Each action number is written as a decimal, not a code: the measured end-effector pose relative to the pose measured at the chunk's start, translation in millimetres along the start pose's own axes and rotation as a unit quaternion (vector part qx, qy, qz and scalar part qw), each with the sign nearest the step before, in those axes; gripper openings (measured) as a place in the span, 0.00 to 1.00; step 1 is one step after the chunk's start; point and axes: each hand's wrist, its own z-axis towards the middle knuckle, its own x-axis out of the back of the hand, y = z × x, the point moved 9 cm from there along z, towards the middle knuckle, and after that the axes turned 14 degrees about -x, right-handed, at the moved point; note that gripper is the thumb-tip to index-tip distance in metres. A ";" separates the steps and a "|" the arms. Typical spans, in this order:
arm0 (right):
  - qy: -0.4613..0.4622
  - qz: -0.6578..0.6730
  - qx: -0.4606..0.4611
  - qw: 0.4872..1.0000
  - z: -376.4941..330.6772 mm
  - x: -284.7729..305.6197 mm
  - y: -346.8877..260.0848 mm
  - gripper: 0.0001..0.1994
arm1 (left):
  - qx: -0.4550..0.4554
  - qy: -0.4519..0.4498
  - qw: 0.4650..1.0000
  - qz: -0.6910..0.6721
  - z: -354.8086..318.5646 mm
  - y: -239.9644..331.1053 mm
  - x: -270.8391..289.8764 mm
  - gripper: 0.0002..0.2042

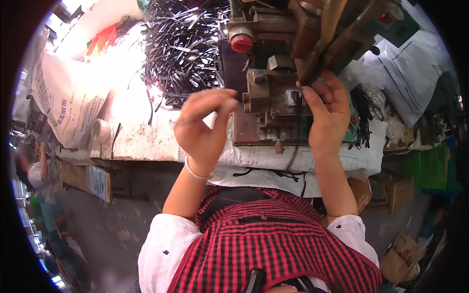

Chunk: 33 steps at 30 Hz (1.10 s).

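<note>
A rusty metal press machine [273,93] with a red knob [241,43] stands on the paper-covered bench [146,141]. My left hand [202,124] hovers just left of the machine, fingers curled and pinched on a thin black strip [168,95] whose end reaches back toward the pile. My right hand [328,115] is at the machine's front right, thumb and fingers pinching a thin black strap [298,117] that hangs down over the bench edge.
A big heap of black strips [183,44] lies behind my left hand. A tape roll [101,130] and a white printed sack [63,97] sit at the left. Plastic bags [415,63] lie at the right. Another person [39,176] stands far left.
</note>
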 end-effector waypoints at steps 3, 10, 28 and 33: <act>-0.020 0.023 -0.028 0.999 -9.3 -14.1 -9.2 0.25 | -0.190 -0.152 0.969 0.033 6.4 52.7 -37.5 0.12; -0.130 -0.124 -0.047 0.983 -11.9 -0.2 -35.9 0.27 | -0.295 -0.207 0.930 0.074 -16.6 72.5 -92.5 0.10; 0.152 -0.656 0.088 0.734 10.0 106.4 43.3 0.06 | -0.180 -0.201 0.962 0.040 -24.3 68.8 -83.7 0.13; 0.150 -0.655 0.113 0.732 11.8 104.2 38.9 0.04 | -0.137 -0.198 0.956 0.166 -28.4 55.6 -1.9 0.11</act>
